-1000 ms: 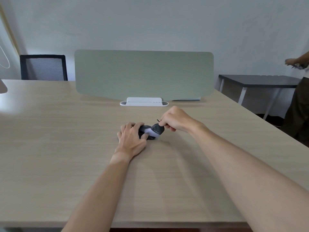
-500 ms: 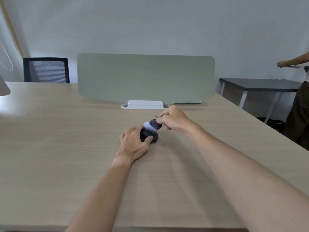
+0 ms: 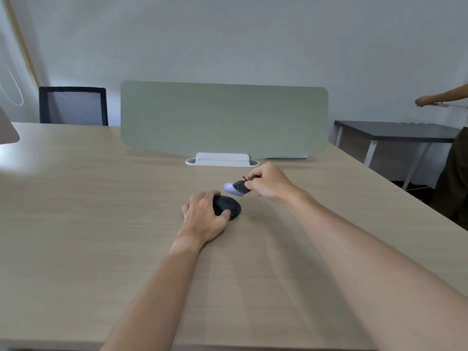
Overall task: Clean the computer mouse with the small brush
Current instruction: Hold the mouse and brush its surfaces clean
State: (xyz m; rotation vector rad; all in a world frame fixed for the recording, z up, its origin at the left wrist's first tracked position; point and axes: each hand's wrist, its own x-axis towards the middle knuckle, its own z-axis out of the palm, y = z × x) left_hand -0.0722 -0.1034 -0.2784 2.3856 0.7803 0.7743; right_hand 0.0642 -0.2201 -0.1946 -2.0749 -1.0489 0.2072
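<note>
Left hand (image 3: 203,219) clamps rounded black mouse (image 3: 227,207) on woodgrain counter (image 3: 88,211); right hand (image 3: 269,184) pinches small brush (image 3: 236,187), pale bristles raised just above.

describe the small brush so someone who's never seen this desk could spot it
Start at the green divider panel on the wooden desk. Just in front, the right hand pinches the small brush. Unlike the all-black mouse under the left hand, it has pale bristles.

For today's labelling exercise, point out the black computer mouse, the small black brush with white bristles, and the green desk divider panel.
Black computer mouse (image 3: 229,205), head view, on its top shell.
Small black brush with white bristles (image 3: 240,186), head view, on its black body.
Green desk divider panel (image 3: 224,117), head view, on its flat face.
</note>
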